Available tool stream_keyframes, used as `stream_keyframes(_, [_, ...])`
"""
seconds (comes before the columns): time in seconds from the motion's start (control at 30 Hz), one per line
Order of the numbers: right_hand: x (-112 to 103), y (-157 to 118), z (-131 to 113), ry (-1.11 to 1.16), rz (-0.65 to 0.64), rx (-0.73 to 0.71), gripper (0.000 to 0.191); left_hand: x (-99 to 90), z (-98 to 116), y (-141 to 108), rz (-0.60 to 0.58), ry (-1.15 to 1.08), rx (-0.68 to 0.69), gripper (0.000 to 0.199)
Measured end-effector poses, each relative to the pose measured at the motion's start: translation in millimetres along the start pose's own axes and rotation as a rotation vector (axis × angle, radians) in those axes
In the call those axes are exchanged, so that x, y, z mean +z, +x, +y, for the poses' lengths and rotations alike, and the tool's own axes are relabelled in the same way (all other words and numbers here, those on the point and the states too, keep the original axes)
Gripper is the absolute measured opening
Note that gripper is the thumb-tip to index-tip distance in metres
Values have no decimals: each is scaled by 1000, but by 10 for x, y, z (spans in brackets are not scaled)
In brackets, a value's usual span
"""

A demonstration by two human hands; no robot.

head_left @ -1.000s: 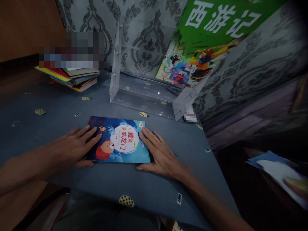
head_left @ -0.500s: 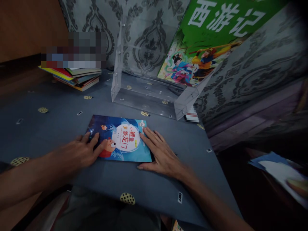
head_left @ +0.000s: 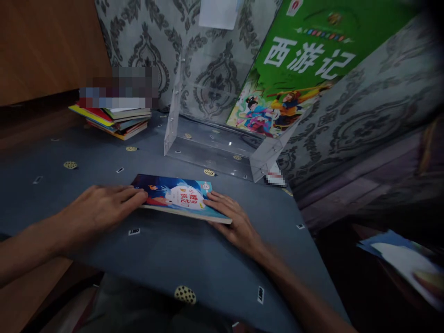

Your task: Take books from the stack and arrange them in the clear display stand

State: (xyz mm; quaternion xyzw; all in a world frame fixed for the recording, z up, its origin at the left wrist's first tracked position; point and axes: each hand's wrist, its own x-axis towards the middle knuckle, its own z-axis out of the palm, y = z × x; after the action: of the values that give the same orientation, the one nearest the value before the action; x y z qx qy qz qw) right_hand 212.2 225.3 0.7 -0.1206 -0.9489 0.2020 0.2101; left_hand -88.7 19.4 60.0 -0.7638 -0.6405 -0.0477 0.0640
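Since half a second ago, we have raised the near edge of the blue book (head_left: 180, 196), which lay flat before and now tilts so that its pale page edges face us. It is at the middle of the bench (head_left: 166, 249), the lettered cover upward, its far edge low toward the cloth. Our left hand (head_left: 111, 203) has moved up to the book's left end, where its fingers, drawn together, close over the near corner; we cannot see its thumb. Our right hand (head_left: 232, 217) grips the other end, its fingers lying slightly parted on the cover and the thumb going under the raised edge, so it is closed just to the book's thickness.

Beyond the book, and apart from it, we see a clear stand (head_left: 170, 134) with upright side panels. Just beside its right foot is a small white item (head_left: 275, 175), too blurred to identify. Farther back, the tall green book (head_left: 301, 60) leans against the patterned wall (head_left: 145, 46). At the far left, we find an uneven stack of books (head_left: 121, 120), its top blurred out, near the brown panel (head_left: 52, 51).
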Motion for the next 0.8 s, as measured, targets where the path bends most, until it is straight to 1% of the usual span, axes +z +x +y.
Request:
stream_keyframes(0.07, [-35, 55, -3, 85, 77, 8, 36, -142, 2, 76, 51, 26, -2, 43])
stream_keyframes(0.17, [-140, 140, -56, 198, 194, 60, 28, -352, -25, 212, 202, -19, 47, 39])
stream_keyframes(0.27, [-276, 209, -164, 239, 303, 146, 29, -546, -85, 383, 339, -82, 39, 33])
stream_keyframes(0.33, [-343, 247, -244, 302, 360, 225, 34, -634, -129, 521, 385, -159, -9, 32])
stream_keyframes(0.4, [-363, 281, -301, 447, 374, 303, 35, -646, -170, 666, 385, -300, -66, 33])
stream_keyframes(0.43, [-353, 295, -313, 533, 368, 335, 35, -613, -190, 736, 365, -379, -106, 34])
stream_keyframes(0.5, [-292, 309, -293, 657, 335, 382, 39, -469, -231, 863, 294, -506, -175, 35])
stream_keyframes(0.6, [-147, 286, -178, 658, 286, 441, 42, -130, -300, 1010, 186, -570, -198, 36])
stream_keyframes(0.7, [-23, 237, -55, 557, 258, 473, 41, 167, -353, 1103, 94, -543, -200, 35])
stream_keyframes(0.77, [16, 215, -8, 509, 241, 478, 40, 271, -342, 1133, 58, -447, -237, 36])
stream_keyframes(0.8, [23, 211, 4, 497, 229, 483, 39, 297, -311, 1136, 65, -359, -261, 35])
